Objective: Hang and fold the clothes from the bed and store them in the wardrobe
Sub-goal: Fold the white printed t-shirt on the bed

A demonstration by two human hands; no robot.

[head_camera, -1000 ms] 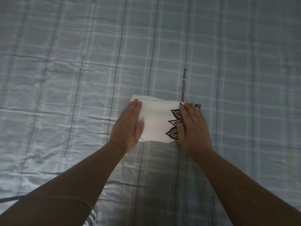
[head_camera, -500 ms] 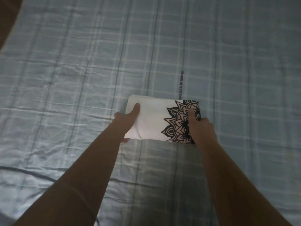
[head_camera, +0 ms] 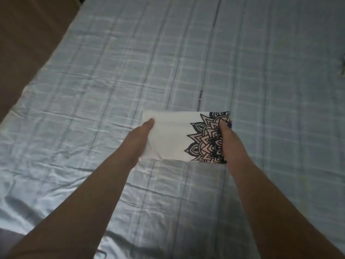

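Note:
A white garment (head_camera: 173,135), folded into a small rectangle with a black mandala print on its right half, is held just above the bed. My left hand (head_camera: 139,139) grips its left end, thumb on top and fingers hidden underneath. My right hand (head_camera: 230,141) grips its right end over the print, thumb on top. The near edge of the garment looks raised off the sheet.
The bed (head_camera: 186,62) is covered by a pale blue checked sheet with wrinkles. Its left edge runs diagonally, with brown floor (head_camera: 28,43) beyond it. A small dark object (head_camera: 342,70) shows at the far right edge.
My hands went from pressing flat on the folded garment to gripping its two ends. The view has shifted, so the bed's left edge and floor show.

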